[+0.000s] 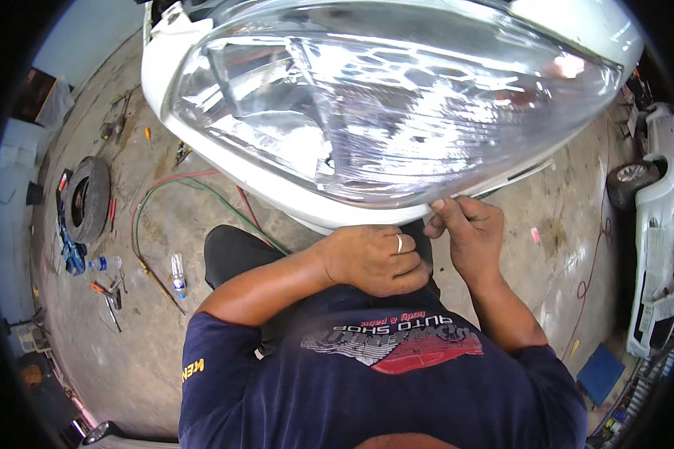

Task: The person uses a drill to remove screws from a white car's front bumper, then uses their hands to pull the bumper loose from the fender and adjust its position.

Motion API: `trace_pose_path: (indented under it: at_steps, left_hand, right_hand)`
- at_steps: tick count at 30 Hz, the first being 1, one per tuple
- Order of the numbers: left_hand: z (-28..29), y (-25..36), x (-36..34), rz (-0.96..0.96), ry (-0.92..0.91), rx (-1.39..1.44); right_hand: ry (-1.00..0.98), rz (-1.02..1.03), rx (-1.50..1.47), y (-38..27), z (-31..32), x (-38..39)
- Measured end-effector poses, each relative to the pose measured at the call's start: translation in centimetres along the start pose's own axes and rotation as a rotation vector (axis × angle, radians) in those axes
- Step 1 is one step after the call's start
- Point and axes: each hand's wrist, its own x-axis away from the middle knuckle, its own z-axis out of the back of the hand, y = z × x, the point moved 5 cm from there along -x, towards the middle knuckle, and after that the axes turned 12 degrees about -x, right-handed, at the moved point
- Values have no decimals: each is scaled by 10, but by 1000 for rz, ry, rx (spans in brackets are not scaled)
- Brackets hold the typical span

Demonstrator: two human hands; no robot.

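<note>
A large clear headlight (442, 127) set in white bodywork (247, 173) fills the upper part of the head view. My left hand (378, 260) is curled into a fist just below the bodywork's lower edge, with a ring on one finger. Its fingertips are turned away, so anything inside them is hidden. Beside it, my right hand (472, 232) pinches thumb and forefinger together at the headlight's lower rim. What lies in that pinch, if anything, is too small to make out.
A tire (90, 199) lies on the concrete floor at left, near hand tools (111, 299) and a plastic bottle (177, 275). Red and green hoses (202, 182) run behind my left arm. A white bumper (660, 247) and a wheel (631, 175) stand at right.
</note>
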Motion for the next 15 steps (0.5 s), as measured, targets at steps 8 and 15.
trace_pose_path:
  at_steps: [8, 15]
  left_hand:
    - [66, 14, -3, 320, 58, -211]
    - [89, -14, 57, 919, -163, -636]
  right_hand:
    - [-2, -52, -13, 6, -1, -6]
    - [-5, 63, 54, 4, 0, -5]
